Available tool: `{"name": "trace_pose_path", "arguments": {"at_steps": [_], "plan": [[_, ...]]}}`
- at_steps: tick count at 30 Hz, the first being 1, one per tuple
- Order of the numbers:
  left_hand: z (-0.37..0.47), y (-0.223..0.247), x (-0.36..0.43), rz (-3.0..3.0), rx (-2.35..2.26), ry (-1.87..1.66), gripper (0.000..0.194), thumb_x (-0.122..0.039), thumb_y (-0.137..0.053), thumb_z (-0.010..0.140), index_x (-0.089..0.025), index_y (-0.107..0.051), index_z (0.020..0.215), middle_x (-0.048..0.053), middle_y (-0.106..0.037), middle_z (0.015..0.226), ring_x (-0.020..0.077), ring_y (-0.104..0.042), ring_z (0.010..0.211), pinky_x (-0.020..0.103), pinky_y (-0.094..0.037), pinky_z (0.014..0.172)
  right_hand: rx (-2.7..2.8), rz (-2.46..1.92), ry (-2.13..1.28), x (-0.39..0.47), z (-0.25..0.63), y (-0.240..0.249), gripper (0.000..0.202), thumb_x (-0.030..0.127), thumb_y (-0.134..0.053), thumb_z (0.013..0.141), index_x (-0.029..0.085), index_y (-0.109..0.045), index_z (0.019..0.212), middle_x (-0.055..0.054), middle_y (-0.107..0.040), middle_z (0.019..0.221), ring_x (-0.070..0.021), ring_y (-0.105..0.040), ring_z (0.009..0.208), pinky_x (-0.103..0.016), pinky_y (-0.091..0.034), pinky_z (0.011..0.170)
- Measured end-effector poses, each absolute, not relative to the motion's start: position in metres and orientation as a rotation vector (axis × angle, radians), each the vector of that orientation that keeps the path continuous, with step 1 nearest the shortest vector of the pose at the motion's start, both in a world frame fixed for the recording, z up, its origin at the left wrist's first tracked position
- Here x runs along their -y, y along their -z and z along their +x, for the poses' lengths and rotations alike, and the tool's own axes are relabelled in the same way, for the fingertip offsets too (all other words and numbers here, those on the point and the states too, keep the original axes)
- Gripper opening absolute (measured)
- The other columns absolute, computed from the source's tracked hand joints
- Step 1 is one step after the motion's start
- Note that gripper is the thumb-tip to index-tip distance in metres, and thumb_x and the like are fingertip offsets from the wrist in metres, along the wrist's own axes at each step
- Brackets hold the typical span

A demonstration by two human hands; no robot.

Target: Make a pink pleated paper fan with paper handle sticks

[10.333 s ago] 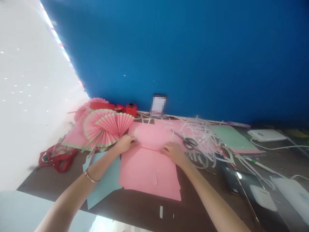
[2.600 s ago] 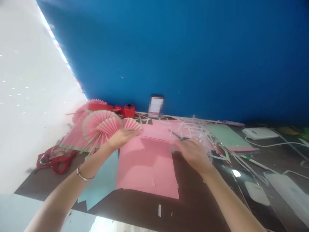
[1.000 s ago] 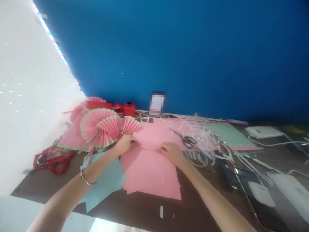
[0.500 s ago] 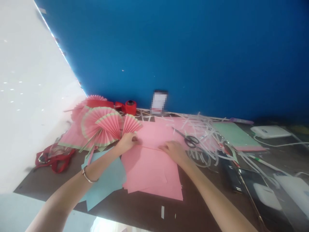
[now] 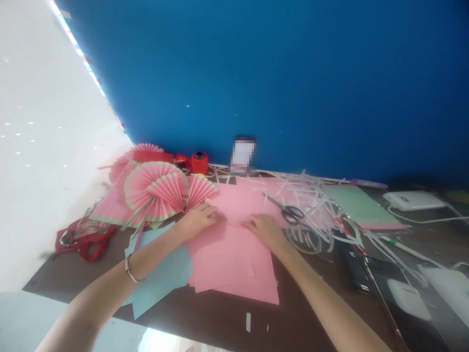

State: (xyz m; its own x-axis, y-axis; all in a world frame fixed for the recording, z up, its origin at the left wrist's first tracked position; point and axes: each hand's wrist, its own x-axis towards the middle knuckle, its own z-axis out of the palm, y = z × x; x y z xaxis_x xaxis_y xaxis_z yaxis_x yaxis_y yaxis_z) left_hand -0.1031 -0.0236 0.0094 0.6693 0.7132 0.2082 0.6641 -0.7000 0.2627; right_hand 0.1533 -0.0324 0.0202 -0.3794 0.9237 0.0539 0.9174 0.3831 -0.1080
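Pink paper sheets (image 5: 234, 264) lie on the dark table, with a fold or edge running across between my hands. My left hand (image 5: 203, 218) rests on the paper's left part, fingers bent and pointing right; whether they pinch the paper is hard to make out. On the right side of that edge, my right hand (image 5: 258, 226) has its fingertips pressed together on the pink paper. Pleated pink fans with green rims (image 5: 166, 188) stand left of my left hand. Light blue paper (image 5: 164, 274) lies under my left forearm.
Black scissors (image 5: 289, 212) and white paper strips (image 5: 311, 195) lie to the right. Farther right are a green sheet (image 5: 366, 208), a white device (image 5: 414, 200) and dark phones. A red tape roll (image 5: 200, 163) and red straps (image 5: 88, 239) are on the left. A blue wall stands behind.
My left hand has slid a little to the right along the paper, its fingers now flatter. My right hand has stayed nearly in place.
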Motion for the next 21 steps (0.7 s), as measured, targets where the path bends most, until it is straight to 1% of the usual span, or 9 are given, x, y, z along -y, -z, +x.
{"name": "trace_pose_path", "arguments": {"at_steps": [3,6,9,10,11,13,15,18,21], "plan": [[-0.093,-0.014,0.031,2.91,-0.886,-0.255,0.036,-0.008,-0.038,0.088,-0.021,-0.051,0.119,0.006,-0.053,0.125,0.0184,-0.041,0.121,0.036,-0.027,0.105,2.526,-1.67,-0.012,0.034,0.154,-0.019,0.039,0.043,-0.039,0.089,0.019,-0.055,0.061,-0.005,-0.062,0.065,-0.0182,-0.054,0.066,-0.03,-0.032,0.066],[-0.085,-0.015,0.038,2.907,-0.899,-0.181,0.038,-0.005,-0.033,0.088,-0.013,-0.046,0.124,0.008,-0.049,0.13,0.0162,-0.041,0.123,0.031,-0.025,0.107,2.488,-1.662,0.139,0.039,0.15,-0.02,0.032,0.038,-0.043,0.088,0.018,-0.057,0.068,-0.007,-0.062,0.07,-0.0212,-0.055,0.073,-0.033,-0.033,0.072],[-0.084,-0.011,0.043,2.799,-0.97,-0.196,0.04,-0.008,-0.03,0.09,-0.012,-0.042,0.128,0.008,-0.044,0.135,0.015,-0.037,0.127,0.029,-0.026,0.107,2.472,-1.55,0.233,0.054,0.134,-0.02,0.022,0.025,-0.042,0.089,0.015,-0.06,0.084,-0.012,-0.064,0.086,-0.0245,-0.055,0.085,-0.038,-0.035,0.079],[-0.085,-0.01,0.044,2.758,-0.981,-0.209,0.041,-0.009,-0.028,0.09,-0.014,-0.04,0.129,0.007,-0.042,0.136,0.0143,-0.035,0.128,0.029,-0.027,0.107,2.483,-1.47,0.212,0.06,0.128,-0.019,0.023,0.022,-0.039,0.089,0.014,-0.06,0.093,-0.014,-0.063,0.096,-0.0249,-0.054,0.092,-0.039,-0.035,0.084],[-0.086,-0.008,0.044,2.721,-0.989,-0.22,0.042,-0.009,-0.027,0.09,-0.015,-0.038,0.131,0.007,-0.04,0.138,0.0137,-0.034,0.129,0.03,-0.027,0.107,2.466,-1.427,0.177,0.067,0.121,-0.018,0.029,0.025,-0.036,0.09,0.014,-0.058,0.105,-0.014,-0.061,0.107,-0.0252,-0.052,0.102,-0.04,-0.034,0.09],[-0.089,-0.006,0.043,2.679,-0.989,-0.229,0.047,-0.006,-0.026,0.088,-0.015,-0.035,0.133,0.006,-0.037,0.14,0.0133,-0.03,0.13,0.031,-0.026,0.108,2.478,-1.416,0.066,0.078,0.109,-0.013,0.042,0.034,-0.031,0.091,0.013,-0.048,0.124,-0.014,-0.051,0.128,-0.0244,-0.044,0.118,-0.04,-0.031,0.098],[-0.091,-0.005,0.042,2.675,-0.967,-0.215,0.052,-0.001,-0.027,0.083,-0.013,-0.034,0.133,0.007,-0.035,0.141,0.0135,-0.027,0.132,0.032,-0.024,0.109,2.507,-1.438,-0.062,0.087,0.103,-0.007,0.055,0.042,-0.028,0.09,0.008,-0.037,0.133,-0.015,-0.04,0.138,-0.0243,-0.035,0.127,-0.04,-0.029,0.103],[-0.092,-0.008,0.041,2.67,-0.927,-0.21,0.057,0.0,-0.029,0.078,-0.013,-0.035,0.134,0.007,-0.035,0.141,0.0137,-0.026,0.132,0.032,-0.021,0.111,2.516,-1.494,-0.15,0.092,0.108,0.0,0.063,0.046,-0.025,0.09,0.007,-0.026,0.139,-0.016,-0.03,0.143,-0.0241,-0.027,0.132,-0.04,-0.027,0.105],[-0.093,-0.01,0.041,2.646,-0.908,-0.239,0.057,-0.006,-0.033,0.079,-0.014,-0.033,0.135,0.006,-0.034,0.141,0.0149,-0.026,0.133,0.033,-0.02,0.112,2.499,-1.542,-0.11,0.094,0.12,0.003,0.065,0.047,-0.025,0.089,0.007,-0.022,0.14,-0.017,-0.03,0.142,-0.0251,-0.028,0.131,-0.042,-0.029,0.104]]}}
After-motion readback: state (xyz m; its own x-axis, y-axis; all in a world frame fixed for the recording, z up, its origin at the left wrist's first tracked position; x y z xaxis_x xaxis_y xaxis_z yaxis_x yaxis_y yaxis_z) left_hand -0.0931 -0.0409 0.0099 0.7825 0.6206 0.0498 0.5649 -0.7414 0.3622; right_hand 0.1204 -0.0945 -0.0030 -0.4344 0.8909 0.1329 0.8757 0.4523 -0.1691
